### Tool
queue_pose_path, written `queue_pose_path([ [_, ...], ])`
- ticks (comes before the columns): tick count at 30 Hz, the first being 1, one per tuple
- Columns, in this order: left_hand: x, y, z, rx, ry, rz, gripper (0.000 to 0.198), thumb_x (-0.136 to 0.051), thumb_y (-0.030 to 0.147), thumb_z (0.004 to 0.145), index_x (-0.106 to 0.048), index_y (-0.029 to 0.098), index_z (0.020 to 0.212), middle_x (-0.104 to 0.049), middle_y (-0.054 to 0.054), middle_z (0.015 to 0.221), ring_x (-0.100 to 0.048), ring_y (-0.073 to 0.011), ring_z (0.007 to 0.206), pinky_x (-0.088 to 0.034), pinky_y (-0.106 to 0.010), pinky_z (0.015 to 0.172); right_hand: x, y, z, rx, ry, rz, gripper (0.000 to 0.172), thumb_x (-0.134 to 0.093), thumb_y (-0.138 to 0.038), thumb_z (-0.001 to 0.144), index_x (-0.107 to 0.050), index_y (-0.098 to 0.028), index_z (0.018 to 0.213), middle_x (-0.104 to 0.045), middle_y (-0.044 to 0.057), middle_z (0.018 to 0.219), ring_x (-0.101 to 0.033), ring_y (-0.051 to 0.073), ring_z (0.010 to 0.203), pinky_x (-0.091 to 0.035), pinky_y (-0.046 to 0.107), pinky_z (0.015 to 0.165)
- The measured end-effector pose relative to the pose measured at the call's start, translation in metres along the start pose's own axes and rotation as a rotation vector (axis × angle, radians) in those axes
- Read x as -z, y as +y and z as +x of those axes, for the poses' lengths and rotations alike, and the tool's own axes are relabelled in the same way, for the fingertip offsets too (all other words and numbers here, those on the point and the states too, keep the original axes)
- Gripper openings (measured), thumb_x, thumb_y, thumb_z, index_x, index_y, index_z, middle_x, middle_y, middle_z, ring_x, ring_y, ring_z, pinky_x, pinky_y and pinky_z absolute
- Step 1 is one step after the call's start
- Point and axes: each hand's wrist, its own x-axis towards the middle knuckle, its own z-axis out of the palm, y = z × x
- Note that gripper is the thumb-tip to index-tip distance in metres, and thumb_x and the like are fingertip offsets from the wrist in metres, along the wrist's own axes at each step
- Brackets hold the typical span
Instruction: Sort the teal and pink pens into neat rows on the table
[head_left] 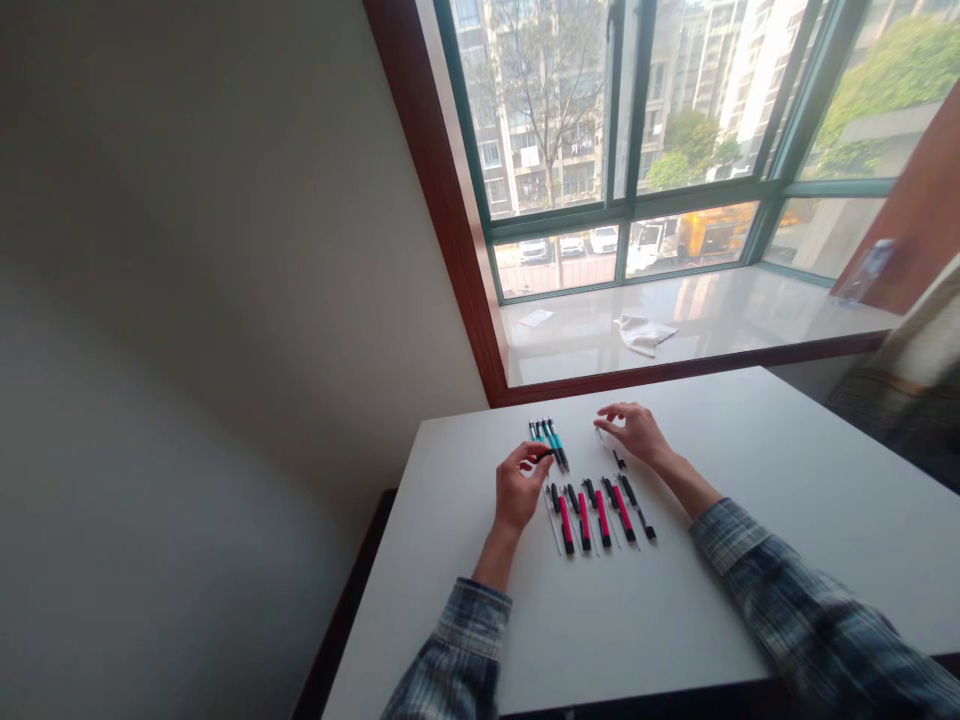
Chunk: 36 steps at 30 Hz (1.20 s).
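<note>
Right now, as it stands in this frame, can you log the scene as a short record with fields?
Left hand: pinches a small dark piece
Right hand: fingertips at a slim pale piece; grip unclear
Between forearms: pink barrels, black pieces and thin pale rods, laid out in rows
Beyond left hand: turquoise pens, side by side
Surface: white table
Windowsill: crumpled white cloth

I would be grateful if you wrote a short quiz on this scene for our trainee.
1. How many pink pen barrels lie on the white table?
2. True or false: the left hand is empty.
3. Where is the crumpled white cloth or tissue: (a) on the floor, (b) under the right hand, (c) on the windowsill?

Key: 1. Four. 2. False; its fingertips hold a small black piece. 3. c.
</note>
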Motion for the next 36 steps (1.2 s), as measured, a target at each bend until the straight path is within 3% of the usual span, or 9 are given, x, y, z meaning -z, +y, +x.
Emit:
queue_pose_path([
  [6, 0.002, -0.009, 0.000, -0.042, 0.004, 0.123, 0.013, -0.069, 0.032, 0.087, -0.076, 0.025, 0.096, -0.076, -0.003, 0.099, -0.066, -0.0218, 0.087, -0.050, -0.034, 0.076, -0.002, -0.012, -0.001, -0.045, 0.005, 0.063, 0.025, -0.064, -0.042, 0.089, -0.080, -0.023, 0.092, -0.078, 0.006, 0.087, -0.068, 0.027, 0.089, -0.052, 0.042, 0.082],
  [9, 0.003, -0.011, 0.002, -0.051, 0.058, 0.151, 0.014, -0.070, 0.033, 0.086, -0.076, 0.025, 0.096, -0.076, -0.004, 0.099, -0.066, -0.0226, 0.087, -0.050, -0.035, 0.076, 0.001, -0.033, -0.006, -0.039, 0.052, 0.314, 0.030, -0.065, -0.048, 0.090, -0.080, -0.023, 0.100, -0.079, 0.007, 0.097, -0.071, 0.025, 0.087, -0.057, 0.041, 0.081],
  [13, 0.003, -0.012, 0.002, -0.066, 0.065, 0.166, 0.014, -0.071, 0.032, 0.085, -0.077, 0.025, 0.096, -0.076, -0.005, 0.097, -0.066, -0.0229, 0.087, -0.050, -0.035, 0.076, -0.012, -0.063, -0.023, -0.036, -0.051, 0.665, 0.034, -0.075, -0.050, 0.083, -0.079, -0.021, 0.101, -0.080, 0.008, 0.100, -0.075, 0.025, 0.091, -0.061, 0.041, 0.088],
  [18, 0.003, -0.012, 0.001, -0.094, 0.028, 0.169, 0.015, -0.074, 0.033, 0.084, -0.078, 0.025, 0.097, -0.077, -0.004, 0.095, -0.064, -0.0222, 0.084, -0.049, -0.035, 0.076, -0.032, -0.077, -0.035, -0.080, -0.153, 0.793, 0.035, -0.080, -0.048, 0.078, -0.079, -0.019, 0.099, -0.081, 0.008, 0.098, -0.076, 0.026, 0.093, -0.061, 0.042, 0.091],
  [31, 0.002, -0.008, 0.001, -0.117, -0.007, 0.170, 0.011, -0.076, 0.029, 0.084, -0.078, 0.027, 0.095, -0.077, -0.003, 0.094, -0.065, -0.0220, 0.086, -0.049, -0.035, 0.075, -0.027, -0.082, -0.036, -0.030, -0.186, 0.752, 0.034, -0.078, -0.049, 0.080, -0.080, -0.020, 0.098, -0.080, 0.007, 0.093, -0.076, 0.025, 0.087, -0.062, 0.039, 0.084],
  [36, 0.002, -0.009, 0.001, -0.131, -0.019, 0.182, 0.010, -0.075, 0.028, 0.085, -0.077, 0.027, 0.094, -0.077, -0.003, 0.095, -0.066, -0.0225, 0.088, -0.050, -0.035, 0.077, -0.020, -0.086, -0.037, 0.027, -0.205, 0.546, 0.035, -0.068, -0.054, 0.089, -0.079, -0.020, 0.088, -0.079, 0.004, 0.081, -0.073, 0.021, 0.074, -0.058, 0.031, 0.073],
])
